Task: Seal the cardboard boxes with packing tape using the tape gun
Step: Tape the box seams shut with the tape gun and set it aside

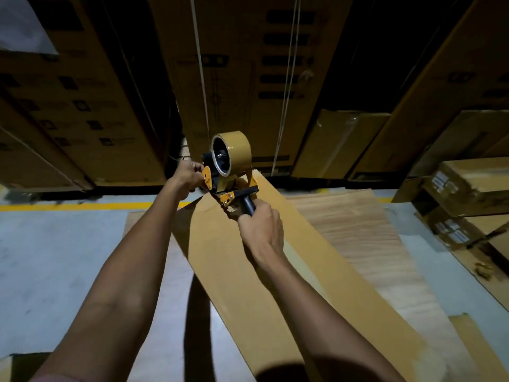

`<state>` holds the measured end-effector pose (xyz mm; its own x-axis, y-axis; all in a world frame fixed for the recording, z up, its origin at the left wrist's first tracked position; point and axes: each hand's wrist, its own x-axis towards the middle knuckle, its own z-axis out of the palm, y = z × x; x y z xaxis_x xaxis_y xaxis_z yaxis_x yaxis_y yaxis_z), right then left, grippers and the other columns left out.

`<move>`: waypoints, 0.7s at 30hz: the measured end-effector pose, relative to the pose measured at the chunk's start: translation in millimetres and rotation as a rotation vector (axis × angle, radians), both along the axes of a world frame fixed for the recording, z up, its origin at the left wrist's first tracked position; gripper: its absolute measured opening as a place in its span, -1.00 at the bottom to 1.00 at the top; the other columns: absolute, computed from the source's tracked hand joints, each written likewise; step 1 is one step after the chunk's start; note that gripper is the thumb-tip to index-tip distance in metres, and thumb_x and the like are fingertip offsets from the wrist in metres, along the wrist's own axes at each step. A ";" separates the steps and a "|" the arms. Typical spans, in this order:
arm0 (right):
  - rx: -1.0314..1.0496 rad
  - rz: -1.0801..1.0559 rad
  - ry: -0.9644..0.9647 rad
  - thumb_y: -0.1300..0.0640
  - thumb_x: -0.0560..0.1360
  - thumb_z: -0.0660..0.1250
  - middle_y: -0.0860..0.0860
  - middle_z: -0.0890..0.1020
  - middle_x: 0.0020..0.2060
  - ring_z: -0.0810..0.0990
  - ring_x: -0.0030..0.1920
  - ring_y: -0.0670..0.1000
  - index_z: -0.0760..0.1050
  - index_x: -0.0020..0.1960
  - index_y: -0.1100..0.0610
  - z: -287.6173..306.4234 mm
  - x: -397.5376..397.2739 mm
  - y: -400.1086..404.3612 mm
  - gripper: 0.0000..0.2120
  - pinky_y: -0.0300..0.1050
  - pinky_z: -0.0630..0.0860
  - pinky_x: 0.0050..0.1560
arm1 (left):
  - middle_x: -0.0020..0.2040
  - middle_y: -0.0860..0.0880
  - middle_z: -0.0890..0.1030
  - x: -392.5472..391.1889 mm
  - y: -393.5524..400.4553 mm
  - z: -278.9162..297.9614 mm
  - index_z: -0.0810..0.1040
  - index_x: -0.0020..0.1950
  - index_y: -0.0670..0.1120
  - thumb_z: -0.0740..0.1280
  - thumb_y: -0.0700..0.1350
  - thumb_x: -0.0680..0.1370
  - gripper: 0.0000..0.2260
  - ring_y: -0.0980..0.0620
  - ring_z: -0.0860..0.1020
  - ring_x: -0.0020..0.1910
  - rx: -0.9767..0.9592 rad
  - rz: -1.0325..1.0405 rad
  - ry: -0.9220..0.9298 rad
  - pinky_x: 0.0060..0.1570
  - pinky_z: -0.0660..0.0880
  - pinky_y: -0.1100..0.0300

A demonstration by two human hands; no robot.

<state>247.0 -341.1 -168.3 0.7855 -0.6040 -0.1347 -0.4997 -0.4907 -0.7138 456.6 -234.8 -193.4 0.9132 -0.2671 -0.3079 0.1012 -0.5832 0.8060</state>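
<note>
Both arms reach out: right hand [260, 230] fingers wrap the tape gun [230, 172] handle, left hand [190, 175] fingers pinch its front, over a box [248, 271] seemingly still untaped.

Two bare forearms are seen, with no sleeves down to the wrists. Behind the fingers of the left hand [190, 176], a thin band is worn on the wrist. Nothing is worn on the right hand [261, 230]; its knuckles are seen.
</note>
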 end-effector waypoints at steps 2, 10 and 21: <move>-0.022 0.012 0.020 0.13 0.46 0.26 0.02 0.57 -0.21 0.57 -0.20 0.09 0.47 -0.05 0.01 -3.7 -0.9 1.6 -0.92 0.09 0.61 -0.16 | -0.36 -0.10 0.51 -1.9 0.6 -5.9 0.51 -0.31 -0.14 0.14 -0.47 0.56 -0.65 -0.01 0.44 -0.37 0.010 -0.006 0.008 -0.43 0.22 0.19; -0.046 0.049 0.051 0.19 0.48 0.27 0.03 0.54 -0.18 0.50 -0.21 0.02 0.44 0.03 0.04 -7.6 -1.8 2.2 -0.85 0.03 0.49 -0.18 | -0.34 -0.06 0.49 7.3 2.5 -12.4 0.51 -0.24 -0.12 0.17 -0.47 0.56 -0.67 0.08 0.41 -0.42 -0.041 -0.035 0.049 -0.46 0.21 0.18; -0.017 0.005 0.010 0.20 0.45 0.27 0.04 0.58 -0.19 0.56 -0.18 0.09 0.48 0.08 0.00 -20.6 -6.4 5.8 -0.76 0.05 0.58 -0.18 | -0.39 0.07 0.38 13.1 3.1 -19.0 0.58 -0.04 -0.30 0.21 -0.54 0.51 -0.78 0.15 0.31 -0.41 -0.079 -0.079 -0.073 -0.34 0.37 0.25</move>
